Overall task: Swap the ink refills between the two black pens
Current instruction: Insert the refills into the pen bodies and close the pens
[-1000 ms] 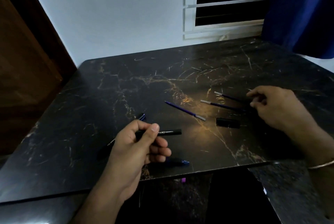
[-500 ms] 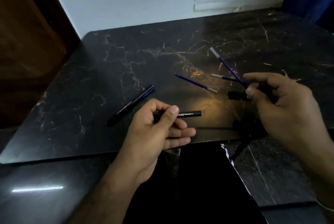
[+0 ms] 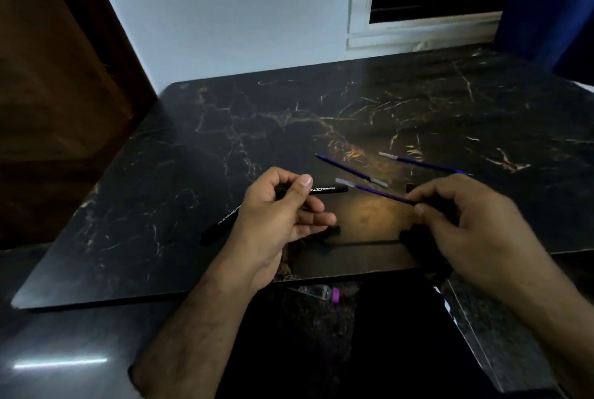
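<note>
Left hand grips pen barrel | right hand pinches refill

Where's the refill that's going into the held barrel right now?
Head view, centre-right: the refill is pinched in the right hand, pale end toward the open end of the pen barrel in the left hand.

Both forearms are bare, no sleeves showing, lightly haired. The left hand and right hand wear no rings; short, trimmed thumbnails.
</note>
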Tool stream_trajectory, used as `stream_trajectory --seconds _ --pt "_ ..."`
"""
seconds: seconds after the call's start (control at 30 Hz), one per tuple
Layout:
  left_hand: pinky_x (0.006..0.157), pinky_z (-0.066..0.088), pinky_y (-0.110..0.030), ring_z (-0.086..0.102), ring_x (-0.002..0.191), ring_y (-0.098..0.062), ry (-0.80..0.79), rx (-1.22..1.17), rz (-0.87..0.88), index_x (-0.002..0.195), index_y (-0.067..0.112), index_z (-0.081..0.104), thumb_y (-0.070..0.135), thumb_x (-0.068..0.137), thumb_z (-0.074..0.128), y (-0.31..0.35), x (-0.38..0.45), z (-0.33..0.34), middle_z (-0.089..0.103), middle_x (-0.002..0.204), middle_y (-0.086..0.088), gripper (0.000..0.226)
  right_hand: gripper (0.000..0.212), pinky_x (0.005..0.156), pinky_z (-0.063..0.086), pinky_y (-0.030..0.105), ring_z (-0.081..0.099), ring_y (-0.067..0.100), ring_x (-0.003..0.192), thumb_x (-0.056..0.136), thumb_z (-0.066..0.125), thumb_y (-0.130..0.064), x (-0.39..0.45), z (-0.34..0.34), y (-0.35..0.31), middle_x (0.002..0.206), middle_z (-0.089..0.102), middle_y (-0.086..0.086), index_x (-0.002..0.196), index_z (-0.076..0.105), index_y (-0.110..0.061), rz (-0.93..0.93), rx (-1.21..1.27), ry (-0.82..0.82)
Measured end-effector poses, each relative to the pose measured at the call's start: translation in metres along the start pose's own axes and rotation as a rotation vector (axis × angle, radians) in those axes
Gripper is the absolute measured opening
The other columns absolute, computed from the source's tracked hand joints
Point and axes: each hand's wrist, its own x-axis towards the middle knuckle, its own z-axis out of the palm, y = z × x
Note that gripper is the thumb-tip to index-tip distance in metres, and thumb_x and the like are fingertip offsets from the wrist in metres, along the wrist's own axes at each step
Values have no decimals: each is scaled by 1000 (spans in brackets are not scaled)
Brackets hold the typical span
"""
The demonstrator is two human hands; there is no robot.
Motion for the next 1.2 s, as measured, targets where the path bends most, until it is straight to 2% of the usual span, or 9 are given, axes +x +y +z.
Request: stream_trajectory --seconds 0.1,0.2,0.5,0.67,0.8,0.93,0.97,1.07,1.2 --pt "69 63 -40 74 67 -30 -13 -15 -19 88 12 57 19 98 56 0 5 -3 68 66 -7 12 22 66 35 8 53 -12 85 90 64 -10 3 -14 3 93 59 -18 94 68 -31 -34 -96 65" --pt "69 61 -37 75 71 -32 -37 -17 -47 87 13 60 21 98 57 0 7 -6 69 68 -8 13 22 64 40 6 49 -18 90 90 63 -9 5 -18 6 93 56 -19 97 68 -29 -91 -166 110" --pt "69 62 -36 74 68 -29 -38 -28 -72 88 12 59 21 98 56 4 7 -5 69 68 -7 14 23 76 39 -1 52 -11 100 86 65 -7 8 -10 9 94 60 -18 96 71 -27 -188 -149 92" --pt "69 62 -35 73 66 -28 -55 -34 -78 87 12 59 21 97 57 6 6 -3 69 68 -8 14 28 72 42 2 54 -12 96 86 67 -10 14 -13 6 94 61 -20 90 68 -37 -174 -132 56" --pt "81 61 -46 67 55 -22 -144 -171 -146 86 12 58 21 95 56 9 2 1 65 66 -8 14 19 73 45 6 63 -7 89 83 73 -17 27 0 -32 86 70 -17 95 74 -32 -244 72 -111" --pt "62 62 -37 59 48 -11 -29 -395 -158 80 15 61 20 92 57 14 -3 -15 62 61 -4 13 45 83 58 24 70 9 97 75 75 -34 59 0 -54 103 73 -1 118 65 -25 -83 543 -291" --pt "60 61 -34 58 47 -10 0 -427 -154 78 16 61 20 93 57 15 -5 -23 62 61 -3 15 38 83 59 27 70 9 96 79 74 -32 66 2 -52 103 72 -3 115 65 -26 -57 469 -283" --pt "60 61 -32 56 46 -8 64 -479 -146 78 18 61 20 95 55 18 -10 -42 61 62 -1 18 25 89 53 27 64 0 92 82 75 -31 70 25 -47 100 68 -14 107 69 -32 -150 -66 -339" --pt "60 61 -33 58 47 -8 87 -467 -133 80 17 61 21 93 57 18 -15 -48 62 62 -2 15 25 87 42 21 57 8 103 88 67 -30 63 63 -51 112 63 -9 114 67 -29 -299 -287 -361"
